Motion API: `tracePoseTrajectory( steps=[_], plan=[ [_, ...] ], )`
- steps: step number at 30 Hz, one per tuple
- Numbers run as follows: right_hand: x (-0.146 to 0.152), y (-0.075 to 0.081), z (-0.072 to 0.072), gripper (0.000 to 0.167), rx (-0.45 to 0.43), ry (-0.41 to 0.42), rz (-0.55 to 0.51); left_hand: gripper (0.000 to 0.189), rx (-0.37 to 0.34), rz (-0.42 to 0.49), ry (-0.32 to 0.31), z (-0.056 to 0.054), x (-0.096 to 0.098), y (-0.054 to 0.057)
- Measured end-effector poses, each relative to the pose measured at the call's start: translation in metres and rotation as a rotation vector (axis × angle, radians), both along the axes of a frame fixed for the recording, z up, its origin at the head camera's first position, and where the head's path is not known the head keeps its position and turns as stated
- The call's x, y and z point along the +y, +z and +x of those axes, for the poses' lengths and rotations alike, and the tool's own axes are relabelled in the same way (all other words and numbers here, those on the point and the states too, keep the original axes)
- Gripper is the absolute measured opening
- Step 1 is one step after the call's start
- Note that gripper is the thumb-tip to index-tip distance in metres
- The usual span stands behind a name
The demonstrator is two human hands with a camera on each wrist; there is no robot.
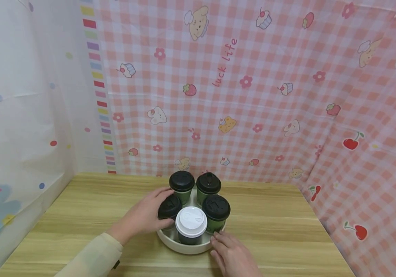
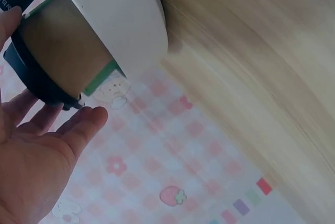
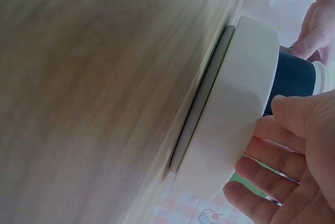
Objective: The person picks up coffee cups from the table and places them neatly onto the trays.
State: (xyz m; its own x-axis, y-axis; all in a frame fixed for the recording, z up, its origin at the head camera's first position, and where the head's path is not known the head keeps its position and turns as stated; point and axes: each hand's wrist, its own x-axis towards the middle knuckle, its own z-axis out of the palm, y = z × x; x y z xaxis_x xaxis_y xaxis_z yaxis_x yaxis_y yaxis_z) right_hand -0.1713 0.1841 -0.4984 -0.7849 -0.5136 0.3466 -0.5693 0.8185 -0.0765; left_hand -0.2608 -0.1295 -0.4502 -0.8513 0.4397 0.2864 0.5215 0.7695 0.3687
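Observation:
Several lidded paper cups stand in a round white tray [image 1: 183, 248] on the table. My left hand [image 1: 145, 214] holds the left cup by its black lid [image 1: 169, 207], thumb in front and fingers behind. The left wrist view shows that cup's brown side [image 2: 65, 46] above the tray wall. At the front stands a dark cup with a white lid [image 1: 191, 220]. My right hand [image 1: 235, 255] has its fingertips at the tray's right front rim, fingers extended, near a green cup with a black lid [image 1: 216, 207]. The tray hides the cup bases.
Two more green cups with black lids, a back left one [image 1: 182, 181] and a back right one [image 1: 208, 183], stand in the tray. The wooden table [image 1: 274, 231] meets a pink checked cloth [image 1: 246, 134] behind and a white cloth [image 1: 21, 115] at left.

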Motion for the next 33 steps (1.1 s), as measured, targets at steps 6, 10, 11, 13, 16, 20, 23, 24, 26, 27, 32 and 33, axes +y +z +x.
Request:
tracePoseTrajectory(
  steps=[6, 10, 11, 13, 16, 20, 23, 24, 26, 27, 32, 33],
  plan=[
    [-0.001, 0.001, 0.0, 0.033, -0.018, -0.005, 0.005, 0.091, 0.022, 0.008, 0.015, 0.007, -0.018, 0.002],
    [-0.001, 0.002, 0.0, 0.034, -0.029, -0.007, 0.01, 0.09, 0.086, -0.005, 0.025, 0.013, -0.035, 0.001],
    [-0.001, 0.002, 0.0, 0.034, -0.028, -0.007, 0.011, 0.09, 0.096, -0.01, 0.03, 0.015, -0.039, 0.0],
    [-0.001, 0.002, 0.0, 0.033, -0.023, -0.006, 0.01, 0.089, 0.111, -0.023, 0.04, 0.02, -0.047, -0.003],
    [-0.001, 0.001, 0.0, 0.033, -0.017, -0.007, 0.011, 0.084, 0.111, -0.034, 0.056, 0.029, -0.058, -0.007],
    [-0.001, 0.001, 0.0, 0.033, -0.018, -0.007, 0.012, 0.076, 0.084, -0.07, 0.071, 0.043, -0.07, -0.013],
    [-0.001, 0.001, 0.0, 0.033, -0.014, -0.006, 0.01, 0.073, 0.036, -0.087, 0.07, 0.055, -0.075, -0.016],
    [-0.001, 0.001, 0.0, 0.032, -0.009, -0.005, 0.008, 0.073, 0.018, -0.089, 0.071, 0.059, -0.077, -0.016],
    [-0.001, 0.0, 0.0, 0.032, 0.002, -0.003, 0.007, 0.074, -0.01, -0.09, 0.076, 0.067, -0.08, -0.018],
    [-0.001, 0.0, 0.0, 0.032, 0.011, -0.001, 0.006, 0.075, -0.019, -0.085, 0.077, 0.07, -0.081, -0.018],
    [0.0, -0.002, 0.0, 0.032, 0.043, 0.009, 0.002, 0.08, -0.16, -0.068, 0.113, 0.082, -0.084, -0.018],
    [0.0, -0.002, 0.0, 0.032, 0.05, 0.012, 0.002, 0.081, -0.189, -0.065, 0.119, 0.083, -0.084, -0.018]
  ],
)
